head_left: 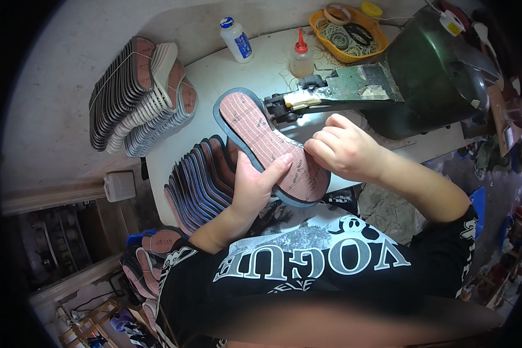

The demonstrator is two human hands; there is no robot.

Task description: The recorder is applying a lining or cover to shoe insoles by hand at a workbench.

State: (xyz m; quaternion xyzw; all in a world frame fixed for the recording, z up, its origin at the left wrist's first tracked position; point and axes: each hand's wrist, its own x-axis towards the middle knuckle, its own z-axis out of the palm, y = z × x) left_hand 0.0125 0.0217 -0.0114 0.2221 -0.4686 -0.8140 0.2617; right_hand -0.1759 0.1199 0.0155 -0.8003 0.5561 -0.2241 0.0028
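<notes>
A shoe insole [250,119] with a pink patterned face and a grey-blue rim is held up, tilted, in front of my body. My left hand [254,184] grips it at the near left edge, thumb lying across the pink face and the other fingers hidden beneath. At its right edge my right hand [343,146] is closed with the fingertips pinched; what they hold there, if anything, cannot be made out. Just beyond the insole is the narrow end of a dark green machine arm [345,87] with small black rollers [283,108].
Bundled insoles [122,95] lean at the back left, and a row of insoles [200,185] stands left of my hand. Behind are a white bottle [238,43], a red-tipped bottle [301,61] and a yellow basket [354,56]. The machine's bulky body [435,69] occupies the right.
</notes>
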